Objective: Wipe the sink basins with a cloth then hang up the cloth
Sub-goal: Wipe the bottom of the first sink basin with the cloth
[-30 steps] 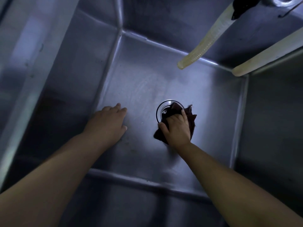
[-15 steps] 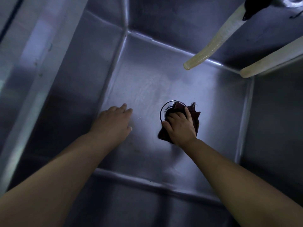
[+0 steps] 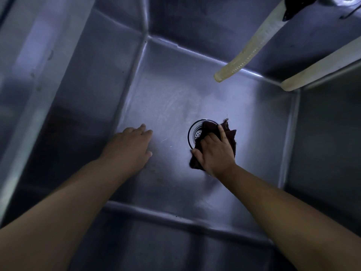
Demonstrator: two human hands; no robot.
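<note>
Wiping step: right hand presses dark cloth on basin floor, over drain strainer, fingers bent onto it. Left hand flat, empty, bracing. Next likely: sweep the remaining floor, walls.

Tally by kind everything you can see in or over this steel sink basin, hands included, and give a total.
Bare hands: 2, the left hand and the right hand
Dark maroon frayed cloth: 1
Round perforated metal drain strainer: 1
Pale yellowish ribbed hoses: 2, one nearer the middle and one at the right edge
Total: 6
</note>
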